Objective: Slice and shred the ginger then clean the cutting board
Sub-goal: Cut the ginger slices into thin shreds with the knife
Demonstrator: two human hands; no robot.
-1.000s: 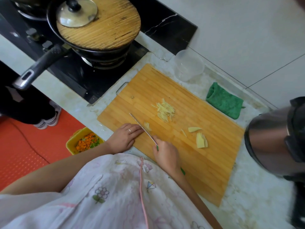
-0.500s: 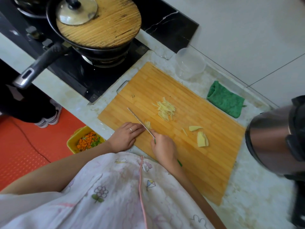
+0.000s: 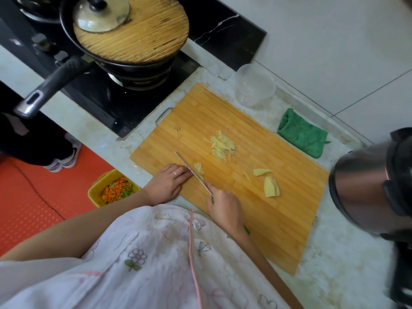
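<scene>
Ginger [image 3: 198, 167] lies on the board [image 3: 278, 219], just beside the knife [image 3: 192, 172].
The right hand [image 3: 224, 207] has its fingers curled round the green handle, and the blade lies slanted over the near part of the board. The left hand [image 3: 166, 186] rests flat, fingers together and almost straight, tips at the blade. Shreds [image 3: 223, 146] lie in a pile beyond, and slices [image 3: 270, 186] lie apart to the right.

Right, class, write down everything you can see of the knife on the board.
The knife has a thin, straight, metal-looking blade, seen edge-on from above, slanting across the near-left part of the board. Its green handle is mostly hidden in the right hand, which grips it. The left hand lies flat on the board with its fingers at one side of the blade; a small ginger piece sits at the other.
</scene>
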